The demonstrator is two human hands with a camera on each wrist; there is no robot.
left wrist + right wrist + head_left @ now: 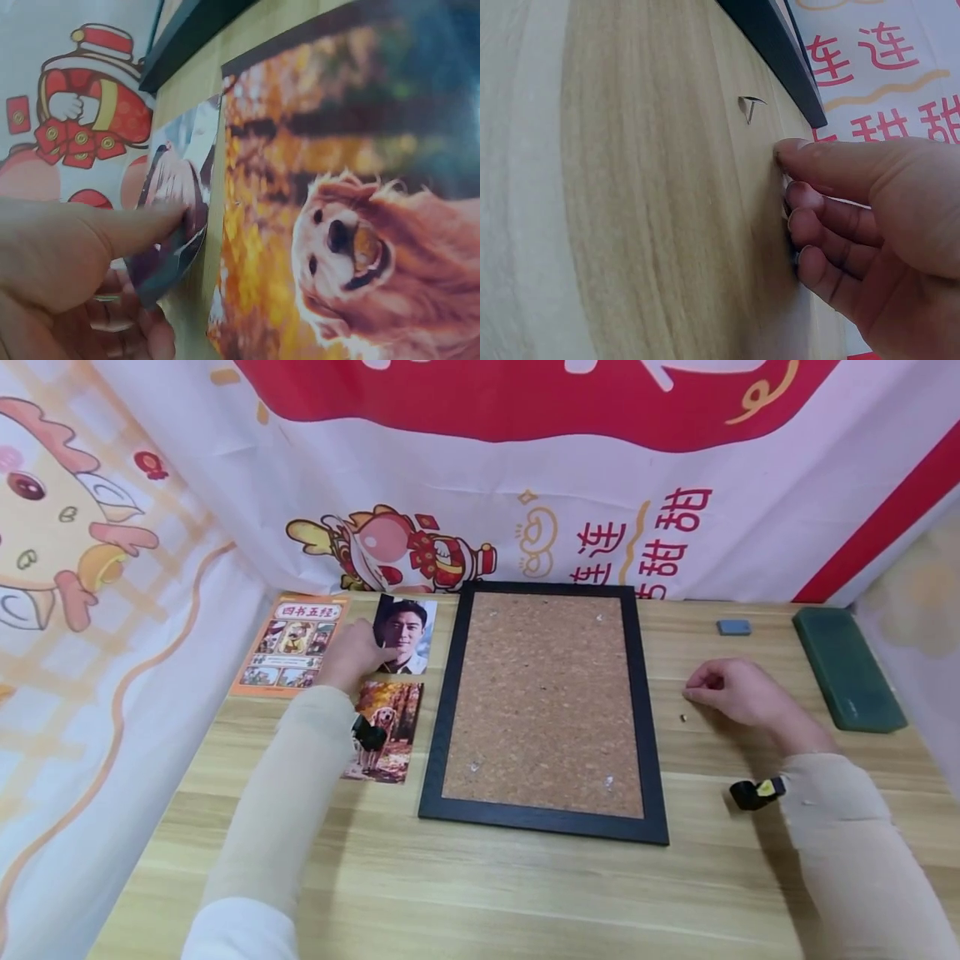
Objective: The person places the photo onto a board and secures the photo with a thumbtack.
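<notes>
My left hand point(354, 652) pinches the left edge of a portrait photo point(411, 625). In the left wrist view, the thumb presses on its face, the other fingers are behind it, and the photo point(196, 146) bends up at that edge. A dog photo point(392, 727) lies just nearer, under the left wrist. My right hand point(738, 692) is low over the table, right of a black-framed cork board point(543, 702). Its thumb and forefinger pinch a small metal thumbtack, mostly hidden by the fingertips. Another thumbtack point(751, 106) lies close by on the wood.
An orange booklet cover point(288, 647) lies at the far left. Toward the back right are a small blue block point(733, 627) and a green box point(851, 668). Printed cloth point(480, 468) hangs behind the table. Small shiny spots point(609, 782) show near the cork corners.
</notes>
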